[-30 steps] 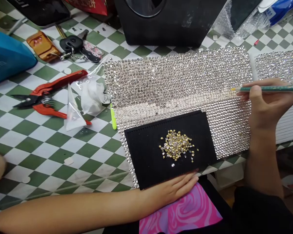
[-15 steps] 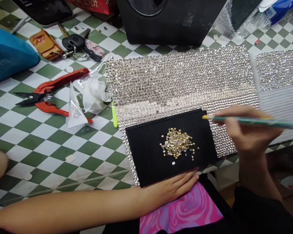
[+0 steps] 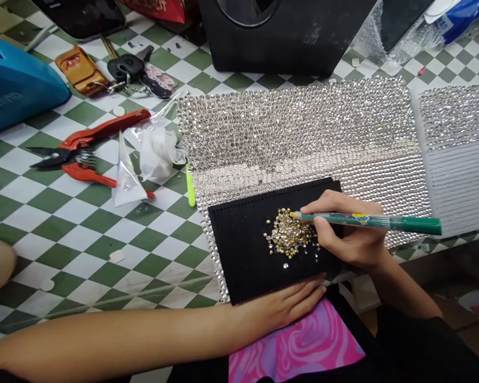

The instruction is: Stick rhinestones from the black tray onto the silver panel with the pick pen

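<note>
My right hand (image 3: 349, 231) is closed around a green pen (image 3: 383, 221), whose yellow tip touches or hovers just over a pile of gold and clear rhinestones (image 3: 289, 236). The pile lies on a black ribbed tray (image 3: 243, 255). Along the tray's near edge rests my left hand (image 3: 283, 306), fingers stretched out flat and holding nothing. Under and behind the tray spreads a sheet covered in silver rhinestones (image 3: 299, 117). A pink and purple swirled cloth (image 3: 295, 346) shows below my left hand.
To the left lie red-handled pruners (image 3: 83, 154), a clear plastic bag (image 3: 157, 151), keys (image 3: 125, 68) and a blue box (image 3: 19, 85). A black case (image 3: 283, 42) stands behind the sheet. At the right is a partly covered white ribbed sheet (image 3: 459, 181).
My right hand has moved left with the pen, from beyond the tray's right edge to the rhinestone pile. My left hand stays at the tray's near edge.
</note>
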The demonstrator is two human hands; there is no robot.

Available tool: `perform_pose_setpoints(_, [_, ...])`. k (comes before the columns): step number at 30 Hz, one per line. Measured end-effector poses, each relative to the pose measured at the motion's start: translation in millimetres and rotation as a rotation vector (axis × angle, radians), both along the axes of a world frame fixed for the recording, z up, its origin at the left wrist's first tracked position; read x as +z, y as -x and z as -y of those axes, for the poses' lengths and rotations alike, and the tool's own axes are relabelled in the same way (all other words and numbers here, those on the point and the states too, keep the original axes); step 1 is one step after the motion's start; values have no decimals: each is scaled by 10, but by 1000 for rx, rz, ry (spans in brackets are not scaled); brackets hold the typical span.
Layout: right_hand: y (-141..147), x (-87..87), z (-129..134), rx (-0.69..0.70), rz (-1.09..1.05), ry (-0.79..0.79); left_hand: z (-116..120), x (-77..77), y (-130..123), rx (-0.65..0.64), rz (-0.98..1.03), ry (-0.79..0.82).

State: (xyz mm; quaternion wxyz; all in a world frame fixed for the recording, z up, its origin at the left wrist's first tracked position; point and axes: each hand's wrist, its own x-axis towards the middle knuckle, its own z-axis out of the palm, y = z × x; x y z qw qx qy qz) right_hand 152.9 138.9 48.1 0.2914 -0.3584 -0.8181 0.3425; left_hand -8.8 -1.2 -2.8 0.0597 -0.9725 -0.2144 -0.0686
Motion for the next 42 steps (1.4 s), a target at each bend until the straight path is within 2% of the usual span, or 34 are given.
perform_pose_setpoints(11, [4, 2, -3, -10, -13, 9, 18, -8, -4, 3, -2, 3])
perform_pose_setpoints(14, [-20, 2, -5, -42, -74, 89, 14, -8, -7, -5, -7, -5])
perform_pose_setpoints(17, [-51, 40, -22, -159, -161, 141, 7, -3, -3, -28, -42, -19])
perform_pose_setpoints(23, [-72, 96, -137, -582, -363, -97, -2, 18, 8, -48, -100, -57])
perform_pose_setpoints(25, [-148, 69, -225, -611, -386, -177, -6, 24, 10, -50, -104, -64])
perform_pose_setpoints(28, [-367, 7, -400, -569, -372, -296, -8, 20, 11, -54, -113, -62])
perform_pose_setpoints(30, [-537, -37, -509, -592, -349, -275, -3, 7, 10, -47, -88, -51])
perform_pose_setpoints(34, [-771, -128, -625, -701, -291, -128, 7, -4, 7, -39, -48, -36])
perform_pose_setpoints(37, [-823, -188, -651, -724, -221, -90, 10, 13, 10, -50, -84, -36])
perform_pose_setpoints(42, [-812, -237, -676, -764, -251, -91, 18, 21, 4, -47, -90, -40])
